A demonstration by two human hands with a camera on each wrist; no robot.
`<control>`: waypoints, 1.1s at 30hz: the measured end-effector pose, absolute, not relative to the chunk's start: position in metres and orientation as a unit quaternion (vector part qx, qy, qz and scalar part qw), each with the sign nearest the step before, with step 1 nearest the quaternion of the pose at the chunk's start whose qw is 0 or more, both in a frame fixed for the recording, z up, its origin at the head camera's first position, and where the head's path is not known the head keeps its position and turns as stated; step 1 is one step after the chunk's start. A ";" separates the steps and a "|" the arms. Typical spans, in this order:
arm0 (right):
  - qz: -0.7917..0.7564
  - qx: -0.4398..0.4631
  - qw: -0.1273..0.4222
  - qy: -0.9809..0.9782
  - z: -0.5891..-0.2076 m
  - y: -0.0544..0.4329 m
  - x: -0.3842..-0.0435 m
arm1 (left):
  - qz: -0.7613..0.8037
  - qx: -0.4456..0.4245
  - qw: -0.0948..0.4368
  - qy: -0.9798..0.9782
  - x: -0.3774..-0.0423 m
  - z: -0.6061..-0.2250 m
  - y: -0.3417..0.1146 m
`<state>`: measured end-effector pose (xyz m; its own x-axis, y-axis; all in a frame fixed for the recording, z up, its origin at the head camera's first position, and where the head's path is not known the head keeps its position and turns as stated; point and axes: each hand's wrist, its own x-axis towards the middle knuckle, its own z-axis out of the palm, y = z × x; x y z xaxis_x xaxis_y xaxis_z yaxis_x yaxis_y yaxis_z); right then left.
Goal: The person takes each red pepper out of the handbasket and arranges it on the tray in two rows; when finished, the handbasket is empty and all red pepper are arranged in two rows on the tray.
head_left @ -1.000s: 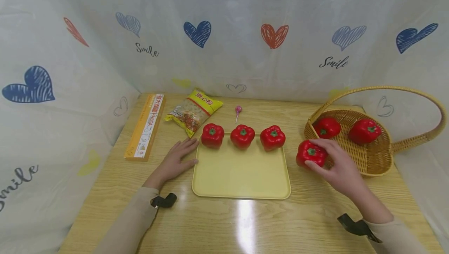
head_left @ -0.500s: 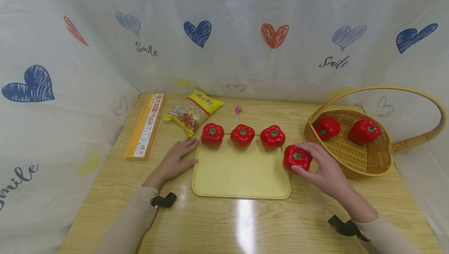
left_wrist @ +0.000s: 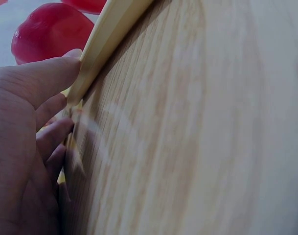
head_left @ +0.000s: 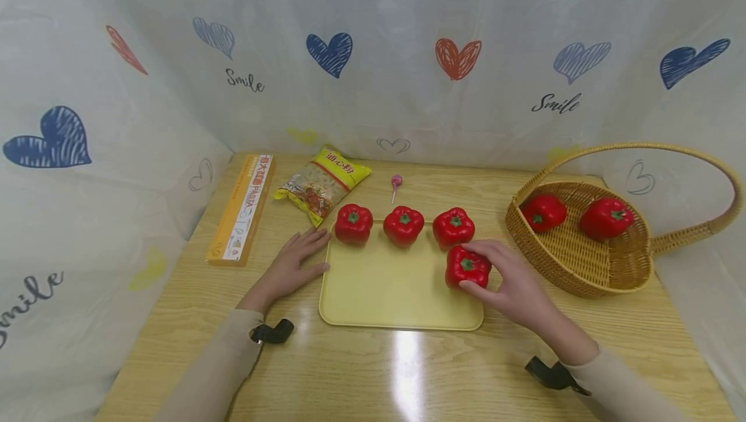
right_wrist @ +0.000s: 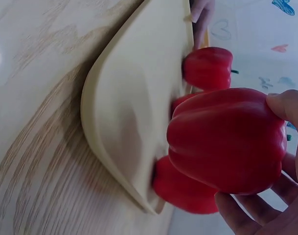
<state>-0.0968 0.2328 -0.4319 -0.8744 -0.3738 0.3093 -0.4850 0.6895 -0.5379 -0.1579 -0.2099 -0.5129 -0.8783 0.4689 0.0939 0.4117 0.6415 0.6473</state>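
Observation:
My right hand (head_left: 515, 283) grips a red bell pepper (head_left: 467, 266) between thumb and fingers, over the right part of a pale yellow tray (head_left: 396, 292). In the right wrist view this pepper (right_wrist: 227, 139) is held above the tray surface, stem turned towards the palm. A row of three more red bell peppers (head_left: 403, 226) sits along the tray's far edge. My left hand (head_left: 291, 265) lies on the table with extended fingers, and in the left wrist view its thumb touches the tray's left rim (left_wrist: 92, 58).
At the right stands a wicker basket (head_left: 574, 273) with a tall handle and two red bell peppers (head_left: 606, 218) inside. Behind the tray lie a pasta bag (head_left: 322, 184) and a lollipop (head_left: 396, 181). A pasta box (head_left: 240, 210) lies at the left.
My right hand has carried the bell pepper leftwards, from beside the basket to over the tray's right side. The left hand has stayed at the tray's left edge.

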 end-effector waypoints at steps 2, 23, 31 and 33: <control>0.317 0.237 0.081 -0.915 -0.432 0.228 -0.097 | 0.346 0.243 0.041 0.906 -0.158 -0.513 -0.210; 0.345 0.278 0.032 -0.896 -0.439 0.172 -0.107 | 0.343 0.235 0.049 0.908 -0.157 -0.511 -0.208; 0.358 0.300 0.021 -0.884 -0.446 0.150 -0.114 | 0.341 0.235 0.047 0.909 -0.157 -0.512 -0.209; 0.364 0.309 0.022 -0.878 -0.447 0.144 -0.115 | 0.341 0.236 0.046 0.909 -0.158 -0.512 -0.209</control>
